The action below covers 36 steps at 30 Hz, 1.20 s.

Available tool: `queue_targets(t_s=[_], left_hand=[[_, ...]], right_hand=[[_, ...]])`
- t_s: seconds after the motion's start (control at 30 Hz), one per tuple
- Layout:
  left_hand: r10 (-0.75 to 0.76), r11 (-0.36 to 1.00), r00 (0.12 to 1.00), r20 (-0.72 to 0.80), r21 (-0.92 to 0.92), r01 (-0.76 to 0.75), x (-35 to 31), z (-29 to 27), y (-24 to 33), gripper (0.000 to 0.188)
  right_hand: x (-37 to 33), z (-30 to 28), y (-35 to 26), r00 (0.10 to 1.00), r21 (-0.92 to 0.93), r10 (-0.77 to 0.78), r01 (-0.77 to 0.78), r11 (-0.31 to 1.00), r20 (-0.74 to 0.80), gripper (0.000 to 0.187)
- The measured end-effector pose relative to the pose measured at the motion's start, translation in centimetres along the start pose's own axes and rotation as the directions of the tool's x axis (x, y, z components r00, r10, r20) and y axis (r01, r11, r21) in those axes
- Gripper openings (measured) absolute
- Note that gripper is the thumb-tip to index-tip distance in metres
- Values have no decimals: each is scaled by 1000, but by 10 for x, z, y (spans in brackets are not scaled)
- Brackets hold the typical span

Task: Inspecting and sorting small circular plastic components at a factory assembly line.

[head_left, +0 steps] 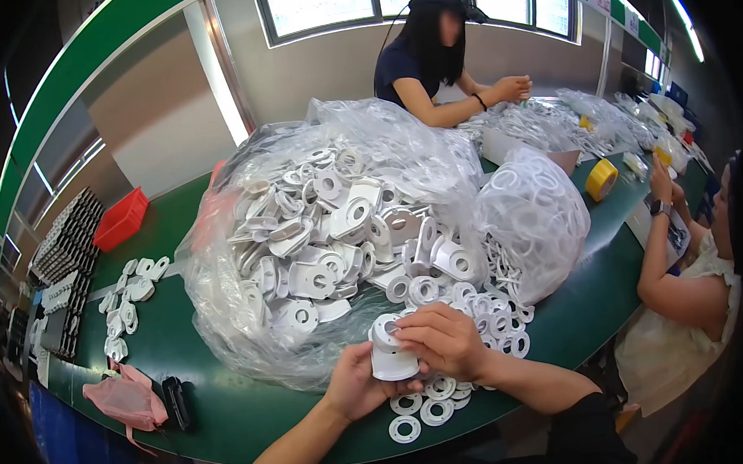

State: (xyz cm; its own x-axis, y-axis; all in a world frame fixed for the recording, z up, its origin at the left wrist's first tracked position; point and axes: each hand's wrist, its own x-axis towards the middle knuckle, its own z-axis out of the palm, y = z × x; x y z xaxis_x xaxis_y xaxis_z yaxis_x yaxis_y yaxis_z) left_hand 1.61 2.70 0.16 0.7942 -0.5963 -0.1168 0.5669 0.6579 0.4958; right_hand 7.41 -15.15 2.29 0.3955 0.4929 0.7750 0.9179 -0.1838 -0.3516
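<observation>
A white plastic bracket-like part (394, 367) with a round top is held upright above the table's near edge. Its lower side rests in my left hand (353, 385), whose fingers curl round it. Against its upper end, my right hand (448, 341) pinches a white ring (385, 331) that sits on or against the round top; whether the two are joined, I cannot tell. Just beyond my hands lies a large open clear plastic bag (226, 321) heaped with similar white parts (314, 278). Loose white flat rings (437, 411) are scattered beneath and beside my right hand.
A tied clear bag of white rings (537, 216) stands right of the heap, near yellow tape (601, 180). Left on the green table (172, 307) are several white parts (126, 313), a pink pouch (128, 398) and a red bin (121, 220). Two people (430, 63) work across and at right.
</observation>
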Motion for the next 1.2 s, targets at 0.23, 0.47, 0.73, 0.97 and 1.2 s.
queue_targets(t_s=[0.23, 0.47, 0.73, 0.97, 1.2], left_hand=[[27, 998, 999, -44, 51, -25, -2, 9, 1, 62], [34, 950, 965, -259, 309, 49, 2, 15, -3, 46], [197, 952, 912, -360, 292, -90, -2, 11, 9, 40], [220, 958, 899, -379, 256, -126, -3, 10, 9, 36], [210, 961, 915, -345, 248, -127, -3, 16, 10, 35]], right_hand=[[-4, -1, 1, 927, 182, 372, -358, 916, -46, 5], [4, -15, 3, 955, 74, 296, -295, 953, 0, 16], [-11, -109, 39, 781, -518, 625, -530, 671, 10, 15], [-13, -119, 55, 731, -364, 680, -649, 668, -56, 10], [-10, -106, 69, 474, 346, 813, -740, 576, -339, 7]])
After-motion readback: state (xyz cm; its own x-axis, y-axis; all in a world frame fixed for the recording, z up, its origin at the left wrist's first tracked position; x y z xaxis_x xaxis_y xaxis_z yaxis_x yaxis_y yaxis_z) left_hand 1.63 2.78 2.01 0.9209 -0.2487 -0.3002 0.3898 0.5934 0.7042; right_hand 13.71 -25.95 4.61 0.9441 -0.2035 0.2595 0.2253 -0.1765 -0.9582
